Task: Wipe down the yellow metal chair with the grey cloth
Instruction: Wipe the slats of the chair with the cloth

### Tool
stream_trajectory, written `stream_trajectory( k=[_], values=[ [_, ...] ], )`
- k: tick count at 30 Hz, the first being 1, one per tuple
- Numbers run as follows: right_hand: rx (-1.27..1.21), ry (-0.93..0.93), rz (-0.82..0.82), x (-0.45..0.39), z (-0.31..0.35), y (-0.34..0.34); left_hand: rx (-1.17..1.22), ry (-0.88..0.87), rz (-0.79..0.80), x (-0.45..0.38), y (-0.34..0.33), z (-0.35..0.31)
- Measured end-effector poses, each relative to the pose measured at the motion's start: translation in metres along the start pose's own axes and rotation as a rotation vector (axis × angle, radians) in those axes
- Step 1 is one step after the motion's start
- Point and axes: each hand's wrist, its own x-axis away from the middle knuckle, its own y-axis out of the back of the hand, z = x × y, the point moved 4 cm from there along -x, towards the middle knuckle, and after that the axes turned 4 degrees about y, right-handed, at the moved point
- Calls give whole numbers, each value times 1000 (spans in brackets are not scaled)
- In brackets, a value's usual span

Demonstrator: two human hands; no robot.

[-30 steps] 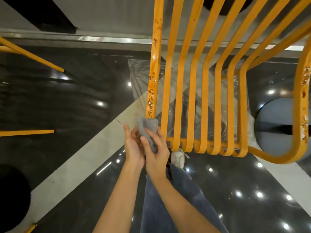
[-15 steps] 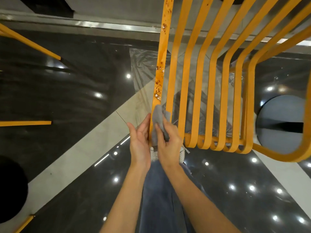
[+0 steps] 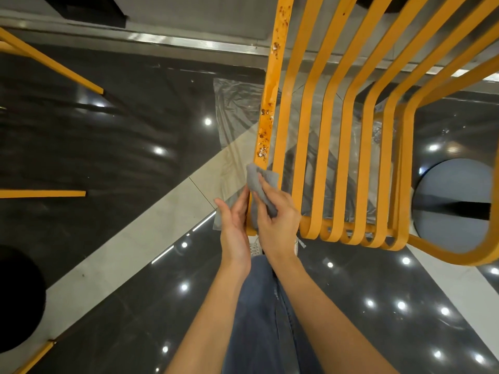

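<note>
The yellow metal chair (image 3: 326,125) fills the upper right, its slats running away from me. Its leftmost slat carries brown spots and flaked patches along its length. The grey cloth (image 3: 258,179) is wrapped round the lower end of that slat, just below the spots. My right hand (image 3: 278,220) grips the cloth against the slat from the right. My left hand (image 3: 235,225) lies flat along the slat's left side with straight fingers, touching the cloth's lower edge.
A clear plastic sheet (image 3: 235,103) lies on the glossy dark floor under the chair. Yellow bars of other furniture (image 3: 51,63) cross the left side. A round grey base (image 3: 453,201) sits at the right, and a black round shape (image 3: 19,298) at the lower left. My jeans-clad leg is below.
Both hands and the cloth have slid upward along the leftmost slat towards the spotted part. The left hand went from clasping the cloth to lying flat beside the slat.
</note>
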Motion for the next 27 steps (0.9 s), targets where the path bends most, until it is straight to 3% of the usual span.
stream_trajectory(
  k=[5,12,19,23,27],
  values=[
    [31,5,-3,-29,5,-2,-9,-15,6,-1,0,0],
    [-113,-44,-10,12,-6,2,-68,-9,42,1,2,4],
    [-260,-122,-100,-28,0,7,-281,-274,-27,9,3,2],
    [-198,-104,-35,-3,-2,11,-304,-269,-115,5,9,3],
    [50,14,57,-12,8,4,-273,-245,-154,4,10,-1]
  ],
)
